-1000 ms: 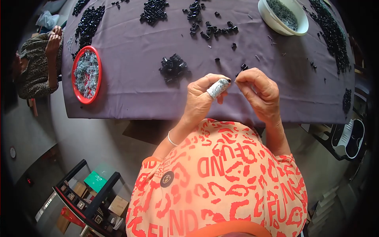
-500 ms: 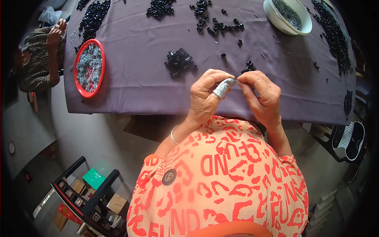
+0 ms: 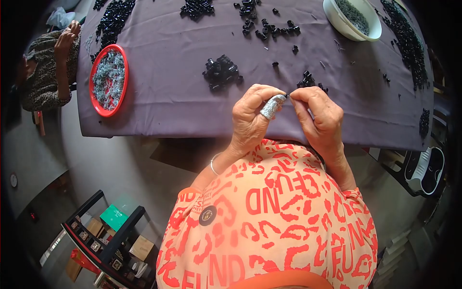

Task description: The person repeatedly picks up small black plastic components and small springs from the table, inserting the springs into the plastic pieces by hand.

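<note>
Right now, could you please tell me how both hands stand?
Left hand: closed on a small dark piece.
Right hand: closed beside it; whether holding anything, cannot tell.

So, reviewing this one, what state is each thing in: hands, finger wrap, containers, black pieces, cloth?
Left hand: fingertips pinched on a small dark piece.
Right hand: thumb and forefinger pinched; any held part too small to tell.
Finger wrap: on, left hand.
Red tray: uncovered, holding grey pieces.
White bowl: uncovered, holding grey pieces.
Black pieces: loose, heaped.
Cloth: spread, creased.
</note>
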`<action>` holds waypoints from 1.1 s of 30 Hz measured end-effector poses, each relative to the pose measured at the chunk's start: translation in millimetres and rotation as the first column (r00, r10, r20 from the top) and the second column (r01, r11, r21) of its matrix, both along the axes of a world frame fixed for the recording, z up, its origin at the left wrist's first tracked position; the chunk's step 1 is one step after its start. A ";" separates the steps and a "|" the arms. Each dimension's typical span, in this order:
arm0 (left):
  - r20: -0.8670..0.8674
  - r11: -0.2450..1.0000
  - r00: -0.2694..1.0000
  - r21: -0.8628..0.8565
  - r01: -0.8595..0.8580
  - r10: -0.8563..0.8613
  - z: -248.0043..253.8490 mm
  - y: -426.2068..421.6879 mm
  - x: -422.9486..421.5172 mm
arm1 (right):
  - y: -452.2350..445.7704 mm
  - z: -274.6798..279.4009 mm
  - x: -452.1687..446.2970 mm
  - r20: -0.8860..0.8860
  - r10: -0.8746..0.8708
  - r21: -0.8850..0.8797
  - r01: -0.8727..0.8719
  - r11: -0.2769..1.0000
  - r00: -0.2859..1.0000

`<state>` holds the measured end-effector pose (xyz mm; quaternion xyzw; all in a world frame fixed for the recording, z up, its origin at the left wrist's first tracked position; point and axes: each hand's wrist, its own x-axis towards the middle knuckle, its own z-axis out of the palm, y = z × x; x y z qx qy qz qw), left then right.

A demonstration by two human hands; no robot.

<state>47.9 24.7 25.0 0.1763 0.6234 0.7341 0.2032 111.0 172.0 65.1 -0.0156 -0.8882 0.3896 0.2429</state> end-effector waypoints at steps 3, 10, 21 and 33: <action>-0.094 0.999 0.995 -0.021 -0.024 0.022 -3.5 -0.6 1.1 | -0.9 -0.6 -0.1 0.004 0.014 0.021 -0.014 1.000 1.000; -0.434 0.987 0.900 -0.155 -0.037 -0.034 -8.8 -4.2 -4.1 | -0.9 -3.0 1.9 0.066 0.059 0.051 -0.062 0.997 0.996; 0.020 0.998 0.998 -0.013 0.062 -0.062 -12.4 -4.4 2.6 | 2.3 -8.9 5.6 0.147 0.055 -0.183 -0.028 0.983 0.988; 0.213 0.993 0.974 0.105 0.056 -0.078 -28.7 -16.4 -6.3 | -1.6 -22.7 -8.4 0.175 0.116 -0.312 -0.056 0.948 0.978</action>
